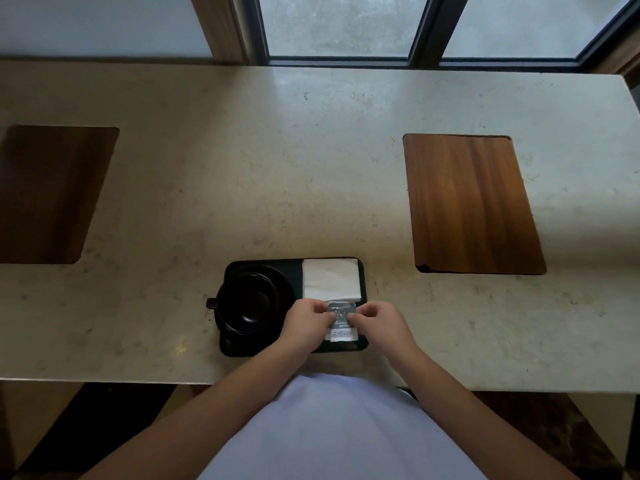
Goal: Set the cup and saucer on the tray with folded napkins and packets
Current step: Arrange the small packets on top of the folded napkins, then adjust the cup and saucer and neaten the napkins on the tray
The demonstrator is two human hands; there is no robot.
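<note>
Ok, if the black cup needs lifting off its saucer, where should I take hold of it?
Take the cup by its small handle, which sticks out to the left beyond the tray edge. Come in from the left with the left hand; both hands now pinch a packet on the right.

Black cup (pixel 247 303) on saucer (pixel 284 284), left on black tray (pixel 363 271); white folded napkins (pixel 330 282) far right, grey-white packets (pixel 342 322) near right.
</note>
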